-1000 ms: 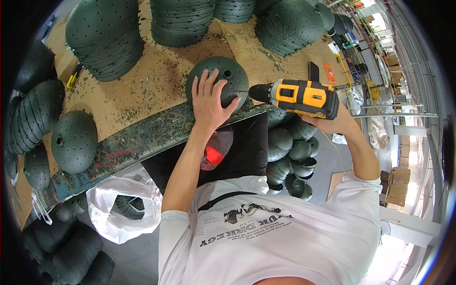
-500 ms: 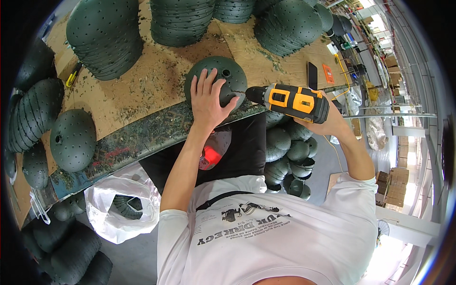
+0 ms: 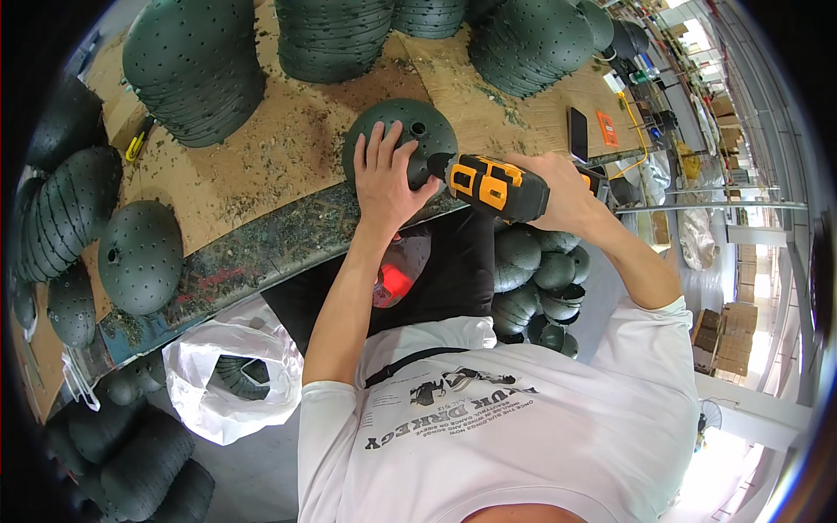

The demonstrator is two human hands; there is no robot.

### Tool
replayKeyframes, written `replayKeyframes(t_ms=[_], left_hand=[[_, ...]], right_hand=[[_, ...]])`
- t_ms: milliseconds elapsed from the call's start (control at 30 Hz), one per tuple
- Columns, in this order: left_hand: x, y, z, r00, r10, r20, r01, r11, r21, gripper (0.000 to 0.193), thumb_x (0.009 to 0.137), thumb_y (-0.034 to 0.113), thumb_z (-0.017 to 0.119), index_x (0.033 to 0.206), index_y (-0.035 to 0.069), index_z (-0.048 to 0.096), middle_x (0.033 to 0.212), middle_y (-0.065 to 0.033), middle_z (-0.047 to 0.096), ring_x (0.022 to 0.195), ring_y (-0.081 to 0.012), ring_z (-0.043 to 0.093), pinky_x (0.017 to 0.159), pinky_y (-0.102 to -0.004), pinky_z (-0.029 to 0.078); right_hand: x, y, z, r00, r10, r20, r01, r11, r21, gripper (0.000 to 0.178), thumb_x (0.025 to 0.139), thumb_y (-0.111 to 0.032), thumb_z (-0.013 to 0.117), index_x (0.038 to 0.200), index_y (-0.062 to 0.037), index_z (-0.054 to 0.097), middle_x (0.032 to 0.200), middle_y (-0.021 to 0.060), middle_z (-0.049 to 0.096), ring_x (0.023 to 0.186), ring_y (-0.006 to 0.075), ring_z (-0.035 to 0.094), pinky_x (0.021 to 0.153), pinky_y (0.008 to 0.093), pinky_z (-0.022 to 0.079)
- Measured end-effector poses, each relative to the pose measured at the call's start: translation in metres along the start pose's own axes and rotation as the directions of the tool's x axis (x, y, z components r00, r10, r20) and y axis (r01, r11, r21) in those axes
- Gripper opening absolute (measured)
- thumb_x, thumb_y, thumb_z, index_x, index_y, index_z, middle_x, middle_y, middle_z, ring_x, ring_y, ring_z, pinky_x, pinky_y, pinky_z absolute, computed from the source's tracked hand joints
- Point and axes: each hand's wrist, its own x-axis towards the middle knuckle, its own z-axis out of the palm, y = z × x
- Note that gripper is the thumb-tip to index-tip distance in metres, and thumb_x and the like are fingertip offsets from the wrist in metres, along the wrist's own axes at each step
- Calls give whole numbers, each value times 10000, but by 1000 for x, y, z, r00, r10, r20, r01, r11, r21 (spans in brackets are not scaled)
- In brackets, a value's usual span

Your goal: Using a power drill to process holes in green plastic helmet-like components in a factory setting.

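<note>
A dark green dome-shaped shell [image 3: 384,118] with many small holes and a short round collar sits at the table's front edge. Spread over its near side, my left hand [image 3: 386,174] is open, palm down, fingers and thumb stretched out against the surface. My right hand [image 3: 567,193] is closed round the handle of a yellow and black cordless drill [image 3: 499,186], which lies level and points left. The drill's dark front end meets the shell's right side, close to my left thumb. The bit and the exact contact spot are hidden.
Tall stacks of green shells [image 3: 196,70] stand along the back, and another shell [image 3: 139,257] lies at left. Dark shavings litter the cardboard-covered table [image 3: 296,131]. A yellow cutter knife [image 3: 137,144], a phone [image 3: 577,133] and a white bag [image 3: 196,383] are around.
My right hand has brought the drill leftward, so its front end now overlaps the shell's right side. The left hand keeps its place on the shell. The whole view has shifted slightly.
</note>
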Motion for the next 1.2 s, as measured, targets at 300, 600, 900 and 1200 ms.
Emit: replayKeyframes(t_ms=[300, 600, 900, 1200], left_hand=[[1, 4, 2, 999, 30, -41, -31, 1000, -6, 534, 768, 327, 808, 1193, 90, 588, 1418, -151, 537, 1364, -386, 458, 1154, -564, 306], [4, -2, 3, 976, -216, -30, 204, 954, -222, 169, 923, 104, 637, 1084, 55, 650, 1404, -199, 549, 1370, -413, 442, 1153, -526, 303], [8, 36, -12, 997, 13, 79, -32, 970, 243, 379, 800, 277, 829, 1159, 197, 740, 1414, -175, 550, 1305, -424, 481, 1108, -546, 341], [4, 31, -7, 986, -116, -119, 129, 986, 107, 198, 813, 158, 827, 991, 118, 749, 1314, -131, 623, 1274, -350, 534, 1055, -452, 419]], right_hand=[[-83, 61, 10, 939, 153, -308, -8, 904, 426, 560, 660, -125, 886, 1158, -46, 641, 1084, 112, 720, 1024, 253, 690, 930, 390, 514], [-40, 121, 67, 776, 505, -377, 67, 529, 846, 108, 942, -118, 673, 856, -53, 661, 672, -19, 576, 600, 75, 516, 570, 245, 402], [7, 148, 169, 658, 550, -514, 344, 387, 855, 99, 949, -83, 671, 867, -47, 629, 684, -16, 575, 612, 78, 542, 583, 262, 446], [8, 151, 180, 623, 593, -509, 332, 389, 859, 127, 892, -87, 761, 989, -23, 708, 770, -10, 666, 663, 81, 617, 621, 261, 502]])
